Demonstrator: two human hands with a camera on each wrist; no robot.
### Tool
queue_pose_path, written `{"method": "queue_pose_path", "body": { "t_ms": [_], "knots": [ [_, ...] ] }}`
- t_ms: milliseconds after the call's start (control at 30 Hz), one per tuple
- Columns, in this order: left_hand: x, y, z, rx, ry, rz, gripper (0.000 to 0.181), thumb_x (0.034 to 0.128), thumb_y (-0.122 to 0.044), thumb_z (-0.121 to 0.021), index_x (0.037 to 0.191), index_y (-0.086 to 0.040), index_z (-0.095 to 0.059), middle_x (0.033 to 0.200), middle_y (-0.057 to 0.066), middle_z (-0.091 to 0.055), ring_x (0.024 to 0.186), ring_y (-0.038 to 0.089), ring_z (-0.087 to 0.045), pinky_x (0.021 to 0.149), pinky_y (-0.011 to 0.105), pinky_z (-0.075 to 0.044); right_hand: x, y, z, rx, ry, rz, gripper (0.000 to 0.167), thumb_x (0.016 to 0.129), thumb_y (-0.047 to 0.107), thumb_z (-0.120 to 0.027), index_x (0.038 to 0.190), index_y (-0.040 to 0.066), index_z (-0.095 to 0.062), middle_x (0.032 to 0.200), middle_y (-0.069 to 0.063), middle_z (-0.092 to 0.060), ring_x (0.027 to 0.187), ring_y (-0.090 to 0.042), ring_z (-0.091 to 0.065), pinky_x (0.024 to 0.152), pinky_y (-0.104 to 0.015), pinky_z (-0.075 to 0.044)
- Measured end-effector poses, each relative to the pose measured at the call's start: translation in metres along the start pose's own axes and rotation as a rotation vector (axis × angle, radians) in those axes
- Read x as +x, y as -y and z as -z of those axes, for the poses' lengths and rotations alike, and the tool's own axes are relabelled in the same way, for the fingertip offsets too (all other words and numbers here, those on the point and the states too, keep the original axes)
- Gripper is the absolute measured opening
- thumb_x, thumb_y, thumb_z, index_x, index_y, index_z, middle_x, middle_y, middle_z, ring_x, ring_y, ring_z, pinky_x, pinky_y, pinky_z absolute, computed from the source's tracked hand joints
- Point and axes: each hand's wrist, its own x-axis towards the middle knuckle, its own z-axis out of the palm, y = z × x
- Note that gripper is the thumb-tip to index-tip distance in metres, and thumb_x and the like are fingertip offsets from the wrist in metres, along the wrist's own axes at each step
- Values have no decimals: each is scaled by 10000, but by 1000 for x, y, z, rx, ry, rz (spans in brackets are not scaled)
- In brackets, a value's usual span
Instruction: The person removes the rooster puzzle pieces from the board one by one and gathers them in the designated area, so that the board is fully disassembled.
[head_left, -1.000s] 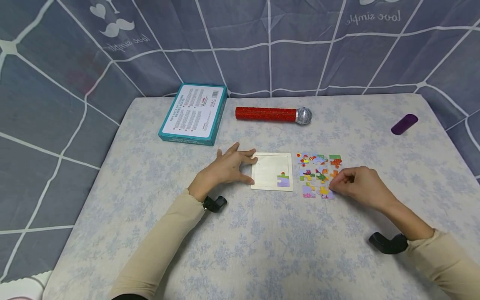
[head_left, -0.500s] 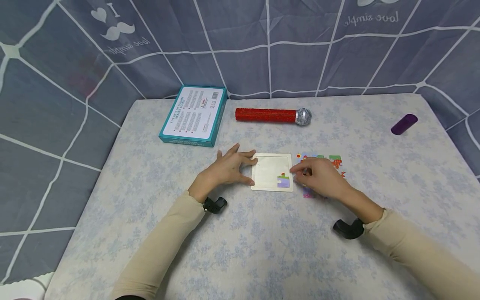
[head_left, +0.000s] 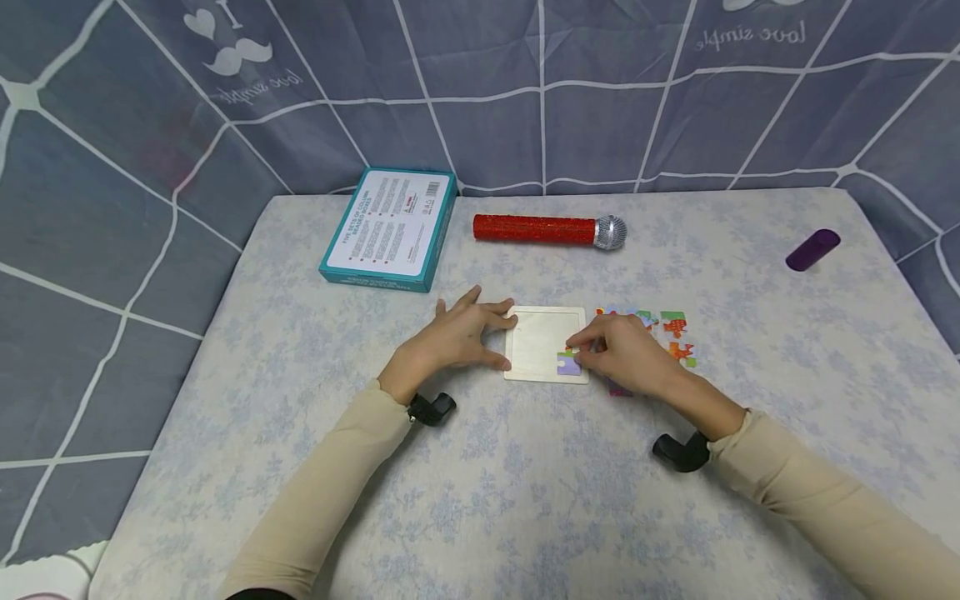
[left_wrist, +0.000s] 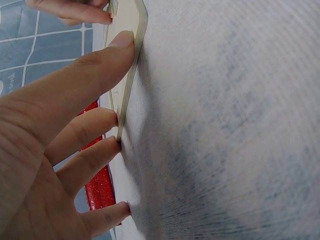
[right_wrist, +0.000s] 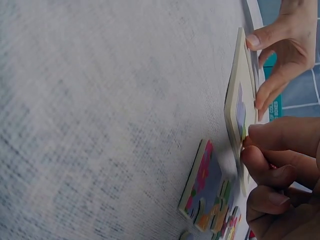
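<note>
A square wooden puzzle tray lies mid-table with one purple and green jigsaw piece in its lower right corner. My left hand rests along the tray's left edge. Its thumb and fairly straight, spread fingers touch the rim in the left wrist view. Over the tray's right side, my right hand pinches a small puzzle piece, almost wholly hidden by the thumb and fingertips. Loose puzzle pieces lie right of the tray, several of them covered by the right hand.
Behind the left hand lies a teal box with a printed white label. A red microphone lies beyond the tray, and a purple cylinder near the right back. A grey tiled-pattern curtain hangs along the table's back edge.
My right hand has moved left from the loose pieces to the tray's right side, with its fingertips pinched. My left hand has stayed on the tray's edge.
</note>
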Motion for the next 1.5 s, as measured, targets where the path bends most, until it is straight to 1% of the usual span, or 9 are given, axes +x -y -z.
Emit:
{"method": "queue_pose_path", "body": {
  "t_ms": [300,467,733,833,933,1067,1133,1267,1500],
  "knots": [
    [0,-1,0,-2,1,9,745,737,-328,-876,1392,-163,-561,1558,-69,-343,1498,348,-34,1067,739,26,0,1,0,24,-19,-21,154,858,47,-708,999,47,-771,754,18,-657,591,-130,-515,530,-263,-408],
    [0,-1,0,-7,0,3,745,737,-323,-877,1392,-158,-562,1559,-64,-344,1498,350,-30,1065,739,34,0,0,1,82,-43,-103,121,836,80,-742,946,108,-784,810,28,-722,643,-144,-581,556,-269,-437],
    [0,-1,0,-4,0,3,751,735,-325,-877,1394,-158,-558,1562,-69,-335,1499,345,-26,1068,734,39,-6,-1,14,186,4,-188,127,854,156,-765,977,134,-788,931,2,-749,784,-166,-601,636,-253,-450],
    [0,-1,1,-1,0,2,755,736,-325,-876,1398,-157,-554,1563,-67,-336,1499,345,-32,1069,734,36,-13,-3,24,195,13,-238,168,854,215,-774,1002,138,-790,1006,-12,-743,829,-138,-605,669,-242,-469],
    [0,-1,1,0,1,1,756,737,-327,-875,1400,-158,-552,1563,-65,-336,1498,346,-35,1071,732,35,-24,-11,33,198,8,-300,213,847,265,-781,1021,143,-789,1026,-21,-740,753,-99,-578,623,-243,-464],
    [0,-1,2,-1,3,-4,755,738,-330,-874,1399,-154,-553,1563,-62,-336,1497,351,-35,1069,735,35,-41,-26,45,174,-11,-362,286,844,339,-781,1056,147,-786,1040,-18,-742,781,-66,-558,638,-235,-459],
    [0,-1,2,1,3,-7,755,740,-332,-872,1400,-153,-553,1563,-60,-337,1496,357,-36,1066,738,33,-51,-33,53,162,-18,-376,338,848,375,-771,1090,139,-777,1072,-20,-738,924,-33,-580,733,-223,-477],
    [-1,0,2,8,5,-11,756,743,-337,-869,1404,-156,-548,1564,-60,-335,1494,366,-38,1061,745,28,-71,-48,66,133,-26,-425,426,853,445,-748,1147,136,-755,1139,-37,-719,1059,-18,-556,822,-231,-455],
    [-1,0,2,16,3,-18,750,748,-346,-865,1403,-164,-549,1561,-63,-341,1492,376,-46,1052,757,16,-95,-67,75,107,-22,-480,456,878,460,-715,1175,116,-741,1282,-127,-641,1150,-51,-462,882,-341,-380]
  ]
}}
